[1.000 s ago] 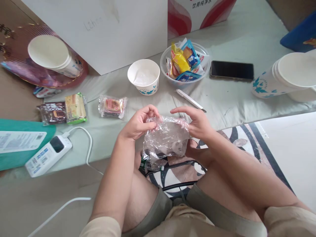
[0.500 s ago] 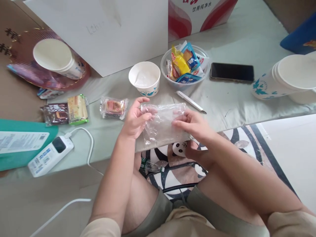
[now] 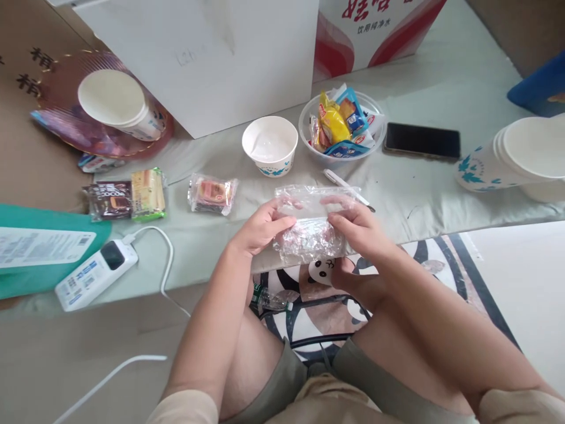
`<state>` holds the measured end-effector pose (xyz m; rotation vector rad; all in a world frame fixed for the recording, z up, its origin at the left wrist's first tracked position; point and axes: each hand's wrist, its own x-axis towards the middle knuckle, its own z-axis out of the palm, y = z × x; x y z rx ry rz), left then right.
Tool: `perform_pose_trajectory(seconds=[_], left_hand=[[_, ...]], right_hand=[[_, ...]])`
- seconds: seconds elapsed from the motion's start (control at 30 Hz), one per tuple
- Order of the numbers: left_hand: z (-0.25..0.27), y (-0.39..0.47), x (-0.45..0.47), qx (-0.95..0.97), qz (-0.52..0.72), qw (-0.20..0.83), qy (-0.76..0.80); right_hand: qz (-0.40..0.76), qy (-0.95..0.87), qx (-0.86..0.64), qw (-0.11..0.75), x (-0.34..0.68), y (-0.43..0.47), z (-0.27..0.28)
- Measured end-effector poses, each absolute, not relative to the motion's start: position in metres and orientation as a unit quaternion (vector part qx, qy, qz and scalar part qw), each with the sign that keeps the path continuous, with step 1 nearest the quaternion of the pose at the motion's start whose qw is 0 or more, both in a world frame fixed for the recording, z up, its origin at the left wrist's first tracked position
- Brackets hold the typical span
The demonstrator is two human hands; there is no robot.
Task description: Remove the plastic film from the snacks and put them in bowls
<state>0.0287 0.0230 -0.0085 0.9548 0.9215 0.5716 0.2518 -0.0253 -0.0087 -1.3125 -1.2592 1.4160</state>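
A clear plastic bag (image 3: 309, 238) is stretched between my hands over the table's front edge. My left hand (image 3: 263, 227) pinches its left side, thumb on the near face and fingers behind. On the other side my right hand (image 3: 355, 222) grips it the same way. Just beyond the bag lies a white pen-like tool (image 3: 338, 178) with a dark tip, partly covered by the plastic. Behind it stand a white paper bowl (image 3: 271, 144) with a leaf print and a clear plastic bowl (image 3: 304, 138) full of wrapped snacks (image 3: 335, 121).
Wrapped snacks (image 3: 213, 194) lie left of my hands, near a white power bank (image 3: 97, 274) with a cable. A phone (image 3: 422, 141) and stacked paper cups (image 3: 481, 168) are at the right. A large white box (image 3: 247, 65) stands behind. Below lies a plastic bottle (image 3: 271, 298).
My left hand has moved onto the bag's side with its fingers now behind the plastic. The bag's lower part looks more crinkled. The whole view has shifted slightly.
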Motion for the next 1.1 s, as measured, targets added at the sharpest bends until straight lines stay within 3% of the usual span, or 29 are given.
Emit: perform_pose_trajectory(seconds=[0.1, 0.33, 0.53, 0.6, 0.7, 0.77, 0.93, 1.1], left_hand=[[-0.005, 0.027, 0.023, 0.413, 0.291, 0.762, 0.404], [-0.002, 0.036, 0.016, 0.470, 0.286, 0.742, 0.381], [-0.014, 0.030, 0.025, 0.552, 0.309, 0.644, 0.431], [-0.019, 0.029, 0.030, 0.569, 0.377, 0.577, 0.449], [-0.023, 0.024, 0.039, 0.588, 0.499, 0.368, 0.520], [-0.023, 0.018, 0.047, 0.616, 0.510, 0.318, 0.509], [-0.020, 0.007, 0.065, 0.640, 0.335, 0.573, 0.388], [-0.014, 0.013, 0.057, 0.607, 0.307, 0.610, 0.406]], right_hand=[[0.558, -0.502, -0.478, 0.457, 0.256, -0.023, -0.007], [0.597, -0.563, -0.415, 0.393, 0.272, -0.023, -0.006], [0.546, -0.482, -0.557, 0.400, 0.264, -0.022, -0.009], [0.551, -0.471, -0.573, 0.383, 0.260, -0.022, -0.006], [0.503, -0.491, -0.606, 0.373, 0.256, -0.023, 0.001], [0.486, -0.504, -0.601, 0.386, 0.254, -0.025, 0.005], [0.564, -0.516, -0.480, 0.430, 0.251, -0.030, 0.001], [0.432, -0.541, -0.513, 0.507, 0.249, -0.028, -0.010]])
